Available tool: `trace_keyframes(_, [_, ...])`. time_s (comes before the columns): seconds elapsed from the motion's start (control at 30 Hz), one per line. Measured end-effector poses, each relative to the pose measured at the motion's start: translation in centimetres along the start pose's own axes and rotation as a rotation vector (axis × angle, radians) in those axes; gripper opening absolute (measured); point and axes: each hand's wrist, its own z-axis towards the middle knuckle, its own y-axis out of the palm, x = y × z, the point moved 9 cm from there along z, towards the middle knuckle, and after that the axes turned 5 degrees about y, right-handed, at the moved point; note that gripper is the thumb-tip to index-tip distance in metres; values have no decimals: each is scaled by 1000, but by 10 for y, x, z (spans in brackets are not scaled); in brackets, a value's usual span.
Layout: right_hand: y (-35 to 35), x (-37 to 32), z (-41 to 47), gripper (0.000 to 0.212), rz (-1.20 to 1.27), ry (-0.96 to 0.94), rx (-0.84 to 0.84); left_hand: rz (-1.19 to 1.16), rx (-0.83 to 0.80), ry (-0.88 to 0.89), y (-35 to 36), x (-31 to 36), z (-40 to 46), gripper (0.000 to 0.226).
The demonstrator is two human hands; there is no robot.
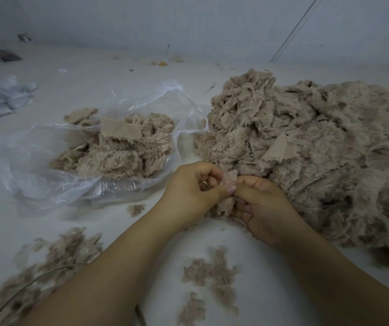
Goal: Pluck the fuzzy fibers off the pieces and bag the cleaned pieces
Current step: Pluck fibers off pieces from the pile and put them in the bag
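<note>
A small fuzzy piece [228, 182] of beige fabric sits between a person's two hands near the middle of the scene, pinched at its top by the curled thumb and fingers of the left hand [194, 194] and cupped from the right and below by the right hand [262, 208], whose fingers curl around its lower end. The hands touch each other over the piece, just in front of the near-left edge of a large heap of fuzzy pieces [311, 156] that fills the right side of the pale surface [123, 222]. To the left, a clear plastic bag [47, 165] lies open on its side, holding a smaller mound of bagged pieces [123, 147], some turned to show smooth backing. Loose plucked fibers [47, 262] are scattered at near left, with further tufts [210, 274] between the forearms. Crumpled white plastic [3, 97] lies at far left, and small scraps [161, 63] dot the far edge by the wall. No writing or labels can be read.
</note>
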Motion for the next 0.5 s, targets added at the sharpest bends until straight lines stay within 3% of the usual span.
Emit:
trace_keyframes(0.2, [5,-2,-2,31,75,-2,-43,-76,-7,-96,2,-6,-2,17])
trace_keyframes(0.33, [-3,1,2,42,103,9,58,-366,-117,-146,4,-3,-4,22])
trace_keyframes(0.5, [-9,4,4,40,124,25,107,-605,-191,-126,6,5,-7,7])
